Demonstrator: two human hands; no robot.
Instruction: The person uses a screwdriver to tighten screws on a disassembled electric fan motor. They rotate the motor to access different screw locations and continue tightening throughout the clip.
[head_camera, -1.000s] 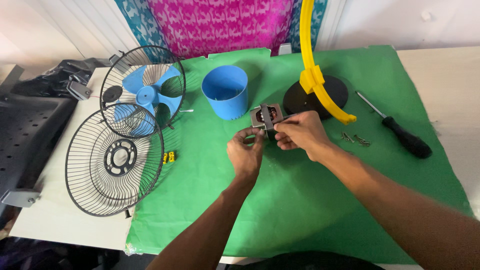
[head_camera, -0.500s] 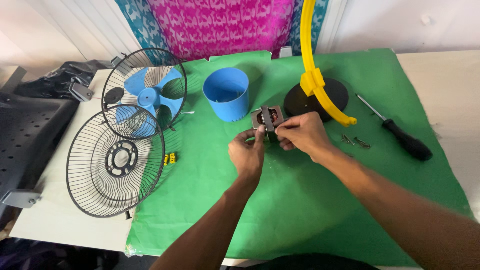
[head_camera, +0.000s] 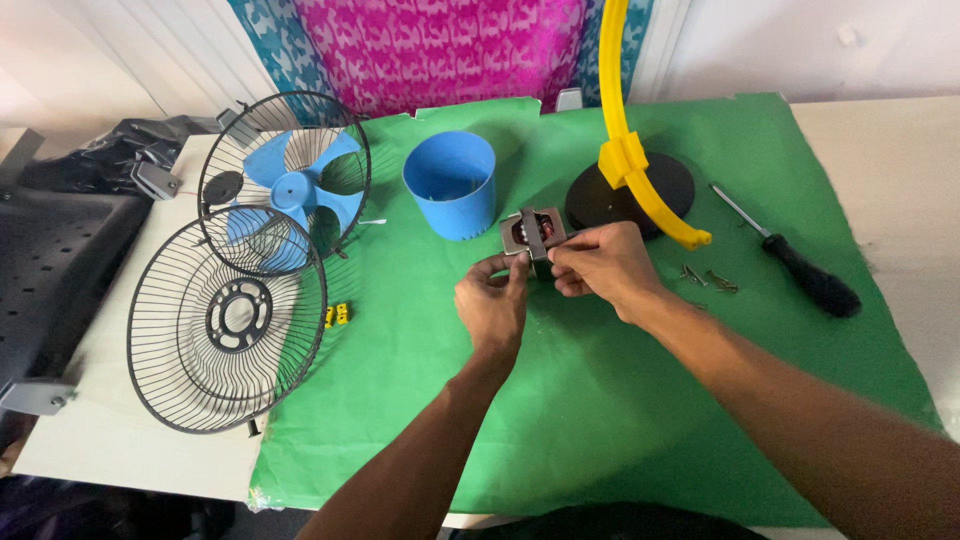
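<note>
Both hands meet over the middle of the green mat (head_camera: 600, 400), clasping a small grey motor block (head_camera: 533, 231) with copper windings showing inside; the left hand (head_camera: 492, 300) pinches its near-left corner with thumb and forefinger, while the right hand (head_camera: 598, 265) wraps its right side with curled fingers. Against the earlier frames the grip is almost unchanged; the block sits a touch higher and turned slightly more face-up toward the camera, which suggests inspection or fine adjustment rather than a finished step, and the view itself has shifted a little. Just beyond the block stands a blue cup (head_camera: 452, 183); to the far right sits a black round base (head_camera: 630, 193) with a yellow curved arm (head_camera: 625, 150); a screwdriver (head_camera: 795, 258) and loose screws (head_camera: 705, 277) lie right; two wire fan guards (head_camera: 225, 320) and a blue fan blade (head_camera: 290, 190) rest left.
</note>
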